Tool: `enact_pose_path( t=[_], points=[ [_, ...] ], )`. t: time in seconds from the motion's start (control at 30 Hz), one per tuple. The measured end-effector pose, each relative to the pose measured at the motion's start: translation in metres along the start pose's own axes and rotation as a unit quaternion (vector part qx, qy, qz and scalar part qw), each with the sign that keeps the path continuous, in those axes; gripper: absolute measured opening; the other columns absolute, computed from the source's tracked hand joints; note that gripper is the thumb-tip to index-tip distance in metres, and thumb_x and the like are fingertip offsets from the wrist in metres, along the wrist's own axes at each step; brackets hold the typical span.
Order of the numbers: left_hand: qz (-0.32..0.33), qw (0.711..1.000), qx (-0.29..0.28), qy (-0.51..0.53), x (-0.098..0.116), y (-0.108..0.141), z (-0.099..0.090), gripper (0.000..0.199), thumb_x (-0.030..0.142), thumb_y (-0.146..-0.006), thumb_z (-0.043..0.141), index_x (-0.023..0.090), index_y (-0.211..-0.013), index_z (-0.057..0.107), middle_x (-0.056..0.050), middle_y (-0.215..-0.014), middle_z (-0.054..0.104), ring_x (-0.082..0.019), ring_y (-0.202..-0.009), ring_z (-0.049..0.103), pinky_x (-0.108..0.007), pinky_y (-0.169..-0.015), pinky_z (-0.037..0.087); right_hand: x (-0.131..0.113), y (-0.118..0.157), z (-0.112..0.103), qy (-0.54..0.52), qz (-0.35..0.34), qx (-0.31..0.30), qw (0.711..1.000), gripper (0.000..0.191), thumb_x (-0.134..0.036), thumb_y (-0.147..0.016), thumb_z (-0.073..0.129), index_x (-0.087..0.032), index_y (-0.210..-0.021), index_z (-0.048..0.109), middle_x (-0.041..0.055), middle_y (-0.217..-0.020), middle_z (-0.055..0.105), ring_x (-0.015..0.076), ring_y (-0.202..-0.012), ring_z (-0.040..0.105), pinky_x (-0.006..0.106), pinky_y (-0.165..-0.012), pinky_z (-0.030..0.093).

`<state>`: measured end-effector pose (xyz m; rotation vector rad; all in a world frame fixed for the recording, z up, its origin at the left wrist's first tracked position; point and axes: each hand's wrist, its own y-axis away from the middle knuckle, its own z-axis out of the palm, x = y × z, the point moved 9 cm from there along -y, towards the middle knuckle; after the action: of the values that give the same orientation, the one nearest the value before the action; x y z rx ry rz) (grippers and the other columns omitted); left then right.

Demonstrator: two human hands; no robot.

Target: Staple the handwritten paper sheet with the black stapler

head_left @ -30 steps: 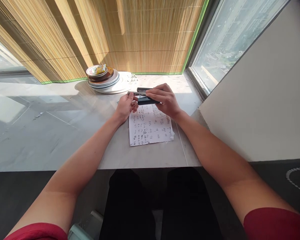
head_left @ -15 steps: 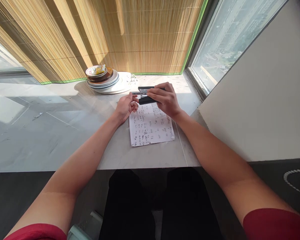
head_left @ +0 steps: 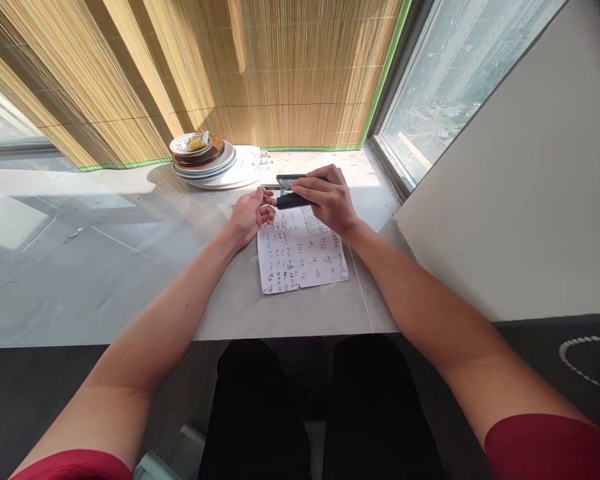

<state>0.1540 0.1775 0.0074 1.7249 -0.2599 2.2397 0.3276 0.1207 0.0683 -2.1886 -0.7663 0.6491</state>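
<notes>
Above the sheet of paper, my right hand [head_left: 330,199] grips a black stapler [head_left: 293,200] from the right, fingers wrapped over its rear part. The stapler is spread open: its black top arm and black base are apart, with metal parts showing between them. My left hand [head_left: 253,212] is at the stapler's left end, thumb and forefinger pinched on a thin grey strip that juts out between the arms. I cannot tell whether that strip is part of the stapler or a row of staples. Beneath lies the handwritten sheet of paper [head_left: 303,260] on the pale countertop [head_left: 145,280].
A stack of plates [head_left: 220,172] with a small yellow packet [head_left: 199,141] on top stands behind my left hand. Beyond it hangs a bamboo blind [head_left: 290,80]. A window [head_left: 430,113] and a white wall [head_left: 520,187] border the right side.
Both hands stay almost where they were around the stapler. The whole view has shifted very slightly.
</notes>
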Motion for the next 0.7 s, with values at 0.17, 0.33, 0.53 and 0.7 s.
enact_pose_path(
  t=[0.17, 0.33, 0.53, 0.7],
  points=[
    [-0.004, 1.000, -0.004, -0.007, -0.002, -0.002, 0.000, 0.029, 0.044, -0.101, 0.067, 0.016, -0.095, 0.061, 0.000, -0.076, 0.062, -0.007, -0.051, 0.055, -0.021, -0.046, 0.043, 0.000, -0.001, 0.000, -0.024, 0.014, -0.006, 1.000, 0.031, -0.037, -0.100, 0.064, -0.045, -0.129, 0.072, -0.0020, -0.113, 0.077, 0.0317, -0.120, 0.058, 0.059, -0.104, 0.044],
    [0.024, 0.999, 0.010, -0.038, 0.003, -0.001, -0.005, 0.024, 0.038, -0.100, 0.068, 0.016, -0.095, 0.064, -0.001, -0.076, 0.066, -0.006, -0.048, 0.054, -0.020, -0.044, 0.039, 0.022, 0.004, -0.010, -0.047, 0.103, 0.059, 0.992, 0.029, -0.032, -0.094, 0.067, -0.037, -0.121, 0.075, 0.0020, -0.108, 0.077, 0.0307, -0.113, 0.060, 0.058, -0.101, 0.048],
    [0.075, 0.991, 0.007, -0.107, 0.016, 0.007, -0.001, 0.033, 0.048, -0.094, 0.076, 0.015, -0.096, 0.074, -0.010, -0.087, 0.078, -0.007, -0.048, 0.059, -0.022, -0.045, 0.046, 0.052, 0.014, -0.005, -0.129, 0.239, 0.054, 0.961, 0.030, -0.044, -0.084, 0.076, -0.021, -0.104, 0.076, 0.0051, -0.087, 0.070, 0.0236, -0.084, 0.063, 0.044, -0.077, 0.053],
    [0.124, 0.982, -0.042, -0.138, 0.025, 0.015, 0.011, 0.042, 0.057, -0.084, 0.084, 0.016, -0.088, 0.080, -0.011, -0.084, 0.079, -0.007, -0.046, 0.058, -0.023, -0.045, 0.048, 0.045, 0.013, 0.008, -0.193, 0.268, -0.013, 0.944, 0.034, -0.050, -0.076, 0.085, -0.019, -0.080, 0.071, 0.0001, -0.065, 0.057, 0.0178, -0.070, 0.056, 0.033, -0.060, 0.045]
  ],
)
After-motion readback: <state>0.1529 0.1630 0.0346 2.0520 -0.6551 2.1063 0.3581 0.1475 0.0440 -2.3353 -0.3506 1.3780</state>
